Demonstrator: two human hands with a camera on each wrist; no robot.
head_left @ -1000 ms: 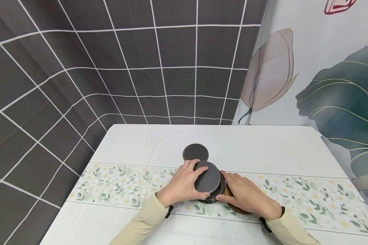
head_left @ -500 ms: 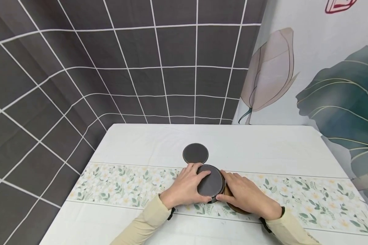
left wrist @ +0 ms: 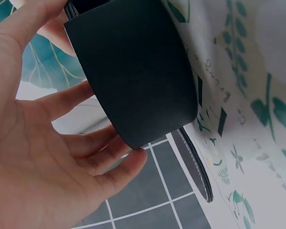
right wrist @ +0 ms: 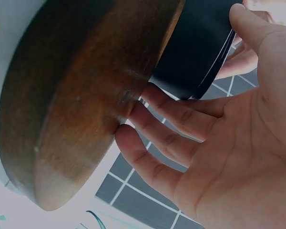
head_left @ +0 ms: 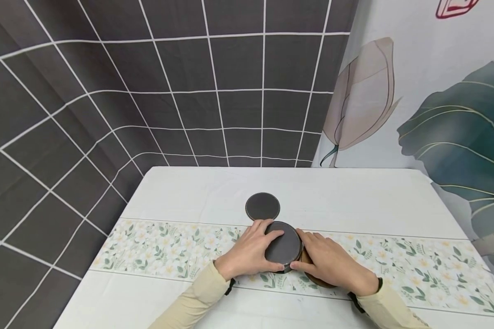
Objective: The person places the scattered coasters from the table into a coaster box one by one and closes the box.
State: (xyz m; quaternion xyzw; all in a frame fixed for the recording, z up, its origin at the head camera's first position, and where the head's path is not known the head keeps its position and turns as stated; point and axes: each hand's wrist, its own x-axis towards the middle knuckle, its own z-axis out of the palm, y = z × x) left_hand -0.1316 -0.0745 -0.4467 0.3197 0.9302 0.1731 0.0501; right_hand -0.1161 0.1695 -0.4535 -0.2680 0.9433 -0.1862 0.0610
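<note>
A round dark coaster point(head_left: 285, 242) with a stitched edge lies level on top of the black round coaster holder point(left wrist: 133, 67). My left hand point(head_left: 251, 252) grips the coaster's left rim, thumb at the near side and fingers spread round the far side. From the right, my right hand point(head_left: 333, 262) holds the holder, its thumb at the near rim by the left thumb. In the right wrist view, its lower fingertips come up to the edge of a thick brown wood-like disc point(right wrist: 71, 138). That disc is partly under the right hand in the head view.
Another dark coaster point(head_left: 262, 206) lies flat on the white table point(head_left: 354, 196) just beyond the left fingers. A floral strip point(head_left: 156, 246) crosses the tabletop. A dark gridded curtain point(head_left: 234, 109) and a leaf-print curtain point(head_left: 457, 128) hang behind.
The coaster in my left hand has shifted right and toward me, from overhanging the holder to lying even with it. In the last half second both hands stay put.
</note>
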